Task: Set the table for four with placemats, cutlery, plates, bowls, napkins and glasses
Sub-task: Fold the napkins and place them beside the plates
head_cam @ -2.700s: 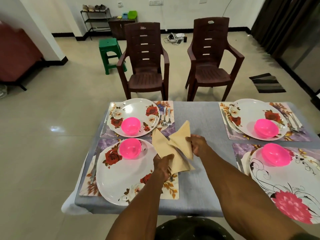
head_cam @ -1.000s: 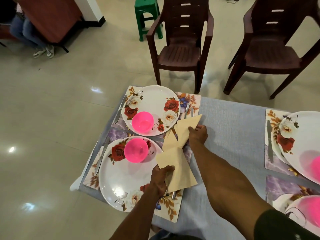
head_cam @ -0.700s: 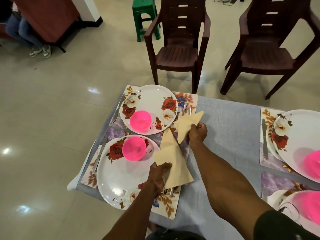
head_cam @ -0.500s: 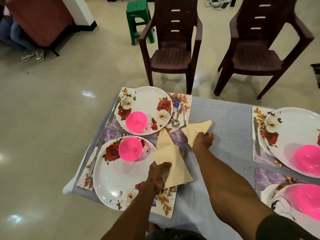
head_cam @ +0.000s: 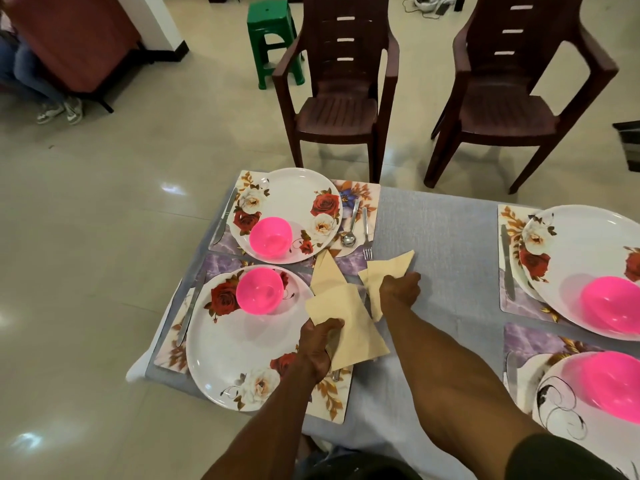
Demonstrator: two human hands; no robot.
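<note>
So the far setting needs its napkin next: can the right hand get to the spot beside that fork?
Probably yes. The right hand, pinching a napkin, is just short of the fork, and the grey cloth beside the fork lies bare, with nothing between.

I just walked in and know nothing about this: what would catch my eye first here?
The bright pink bowls on flowered plates, two settings at the table's left edge and two at its right. Mid-table, the left hand and right hand each hold a beige napkin. Two brown chairs stand beyond the table.
</note>
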